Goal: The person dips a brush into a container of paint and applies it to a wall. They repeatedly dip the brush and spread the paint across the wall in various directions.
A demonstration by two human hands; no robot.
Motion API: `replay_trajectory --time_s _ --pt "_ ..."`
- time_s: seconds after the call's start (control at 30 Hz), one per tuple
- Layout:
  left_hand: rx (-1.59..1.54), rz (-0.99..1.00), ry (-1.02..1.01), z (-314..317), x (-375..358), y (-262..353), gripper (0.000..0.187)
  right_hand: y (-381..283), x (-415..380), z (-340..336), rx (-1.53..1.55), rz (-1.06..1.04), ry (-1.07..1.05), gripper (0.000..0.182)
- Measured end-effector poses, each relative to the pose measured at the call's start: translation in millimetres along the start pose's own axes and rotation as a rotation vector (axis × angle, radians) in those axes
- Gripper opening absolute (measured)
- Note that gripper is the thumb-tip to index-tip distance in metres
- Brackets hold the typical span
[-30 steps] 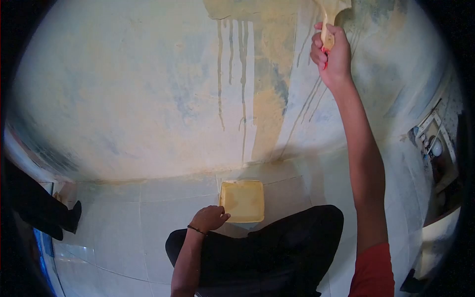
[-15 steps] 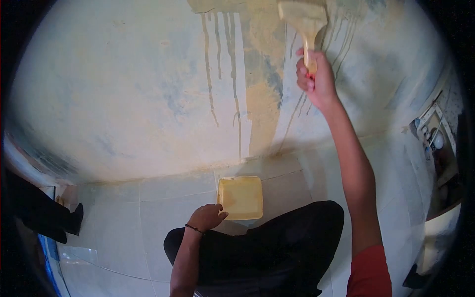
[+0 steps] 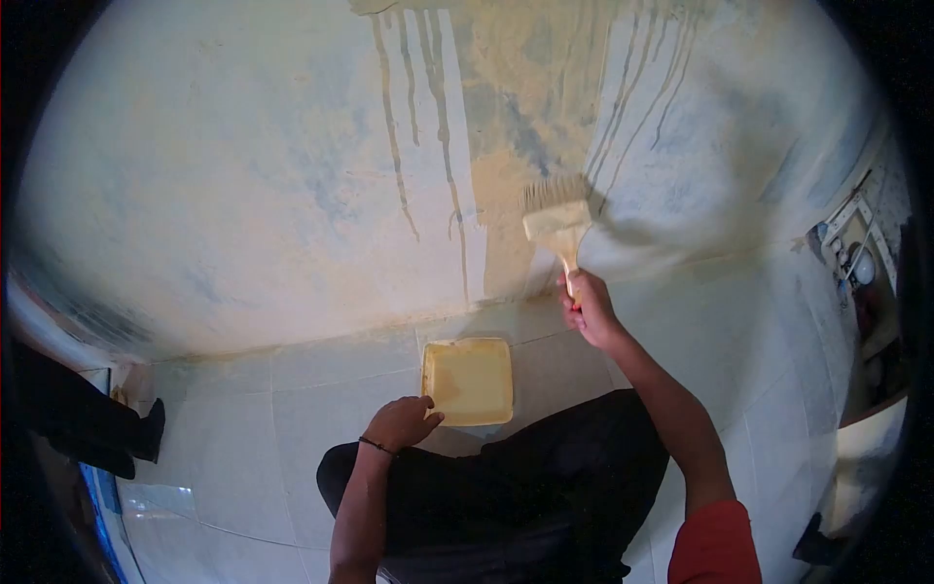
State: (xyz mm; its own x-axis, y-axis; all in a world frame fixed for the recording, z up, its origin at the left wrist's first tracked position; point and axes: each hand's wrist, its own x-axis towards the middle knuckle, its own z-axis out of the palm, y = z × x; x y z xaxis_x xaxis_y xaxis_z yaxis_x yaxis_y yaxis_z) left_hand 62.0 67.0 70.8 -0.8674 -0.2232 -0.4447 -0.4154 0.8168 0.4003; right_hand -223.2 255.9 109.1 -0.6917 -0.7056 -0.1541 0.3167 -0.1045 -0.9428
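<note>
My right hand (image 3: 591, 307) is closed around the handle of a wide, cream-coloured paintbrush (image 3: 556, 222). Its bristles point up against the wall, over a wet tan strip (image 3: 506, 258) of paint. My left hand (image 3: 401, 421) rests by my knee, fingers closed on the left rim of a square yellowish paint tray (image 3: 508, 384). The tray sits flat on the floor and has pale paint inside. Part of its left corner is hidden by my fingers.
The blotchy pale wall (image 3: 243, 195) carries dark drips (image 3: 445, 146) on both sides of the strip. Grey tiles (image 3: 331, 375) cover the floor. At far left is another person's dark-clothed leg (image 3: 88, 419); at right, a white-framed opening (image 3: 861, 253) with objects.
My right hand has brought the brush down the wall, from near the top of view to its lower part. My left hand stays at the tray's rim. The view has shifted slightly.
</note>
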Motion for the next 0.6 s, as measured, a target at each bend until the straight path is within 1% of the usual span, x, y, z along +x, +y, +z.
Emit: replay_trajectory --time_s 0.07,0.1,0.17,0.2,0.23,0.3,0.33,0.4,0.43,0.5,0.6 --pt "0.003 -0.003 -0.002 -1.2 -0.7 1.9 0.042 17.3 -8.0 -8.3 -0.007 0.13 0.039 0.022" --pt "0.006 -0.006 -0.002 -1.8 -0.3 2.6 0.042 26.6 -11.9 -12.0 -0.005 0.13 0.043 0.022" --pt "0.0 -0.008 0.002 -1.3 0.8 3.0 0.042 45.6 -18.3 -19.4 -0.008 0.289 0.046 0.023" --pt "-0.006 -0.012 0.006 -0.6 0.2 2.8 0.042 55.7 -19.1 -22.4 0.038 0.369 0.034 0.022" --pt "0.001 -0.003 -0.007 0.5 -1.8 1.3 0.042 63.5 -21.3 -19.7 0.048 0.371 0.048 0.022" --pt "-0.02 0.035 0.04 2.2 0.8 -0.5 0.041 75.5 -20.9 -14.9 0.02 0.489 0.044 0.02" --pt "-0.01 0.063 0.028 0.5 1.5 1.9 0.041 84.6 -18.1 -16.3 0.028 0.48 0.074 0.02" --pt "-0.037 -0.034 0.005 -5.2 -1.7 6.5 0.041 101.5 -11.5 -16.3 0.052 0.654 0.078 0.018" --pt "-0.028 -0.023 -0.004 -6.4 -1.4 8.4 0.041 106.2 -10.2 -18.5 0.063 0.651 0.092 0.018" --pt "-0.048 -0.061 0.003 -8.4 -2.4 8.9 0.042 112.7 -5.9 -21.2 -0.016 0.705 0.1 0.018" --pt "-0.043 -0.052 0.028 -5.2 0.1 5.4 0.042 114.6 -0.5 -23.9 -0.033 0.7 0.083 0.017"
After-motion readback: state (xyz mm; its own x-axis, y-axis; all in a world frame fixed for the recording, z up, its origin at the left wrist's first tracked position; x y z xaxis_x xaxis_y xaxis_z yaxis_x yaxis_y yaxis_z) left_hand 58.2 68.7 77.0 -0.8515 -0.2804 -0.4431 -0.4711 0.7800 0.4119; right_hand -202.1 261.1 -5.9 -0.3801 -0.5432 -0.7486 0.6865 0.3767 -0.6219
